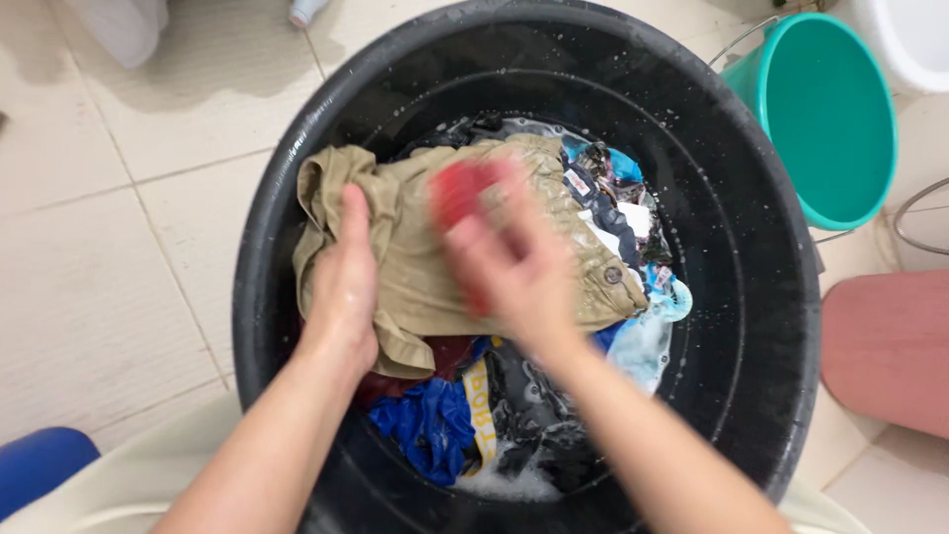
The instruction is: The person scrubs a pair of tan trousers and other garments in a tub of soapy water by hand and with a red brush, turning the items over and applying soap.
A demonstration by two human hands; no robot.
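Observation:
A big black tub (761, 326) holds wet clothes of several colours and some suds. On top lies a khaki garment (420, 267) with a dark button. My left hand (343, 287) presses down on the garment's left part, gripping the cloth. My right hand (509, 262) is blurred with motion over the garment's middle and holds a red object (457, 193), which looks like a scrubbing brush. Blue cloth (430, 425) and dark cloth lie under the khaki garment toward me.
A teal bucket (825, 119) with a wire handle stands at the right behind the tub. A pink stool top (885, 346) is at the right edge. Pale floor tiles (109, 257) lie to the left, a blue thing (40, 460) at the lower left corner.

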